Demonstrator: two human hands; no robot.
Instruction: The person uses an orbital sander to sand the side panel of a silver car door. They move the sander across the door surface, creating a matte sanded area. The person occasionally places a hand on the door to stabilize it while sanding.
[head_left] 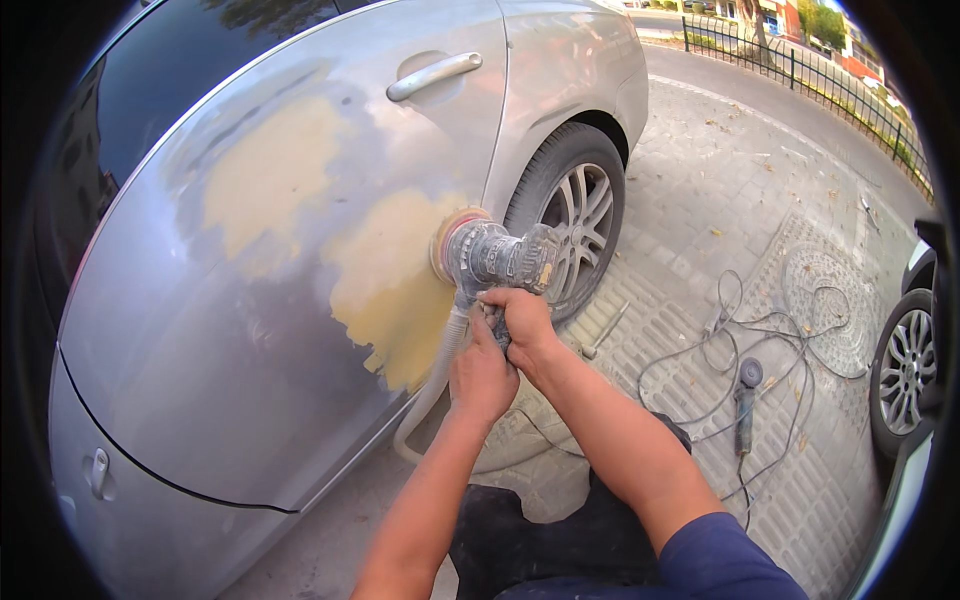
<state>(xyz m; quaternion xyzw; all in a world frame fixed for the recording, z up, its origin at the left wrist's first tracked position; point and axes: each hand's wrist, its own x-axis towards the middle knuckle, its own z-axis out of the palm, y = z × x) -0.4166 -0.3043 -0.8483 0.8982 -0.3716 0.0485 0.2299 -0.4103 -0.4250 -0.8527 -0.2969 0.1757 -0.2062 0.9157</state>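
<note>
Two hands on one sander (500, 255), just right of frame centre. Its round pad (448, 243), reddish at the rim, faces the door (260, 390) at the right edge of the lower filler patch (385, 265); looks flat against it, but the contact line is hard to see.

Left hand (482, 378): closed, fingers curled round the grip below the sander body. Right hand (522, 322): also closed on the grip, just above and right of the left, the two touching. Grip mostly hidden by fingers.

Pale hose (428, 405) drops from the sander, bends at lower centre, then passes behind the left forearm.

Writing: pale lettering on the sander body, dusty.

Door is silver-grey with two tan filler patches; the upper patch (275, 175) sits upper left of the lower one, which turns yellower toward its bottom. Door handle (435, 76) at upper centre. Wheel (580, 215) right behind the sander, multi-spoke rim.

Ground, right of centre: grey tool (745, 405) with round head, lying among loops of cable (806, 350); thin light bar (606, 330) near the wheel; round cover (815, 290) set in the paving. Second car's wheel (905, 370) at right edge. Dark fence (790, 65) upper right.
</note>
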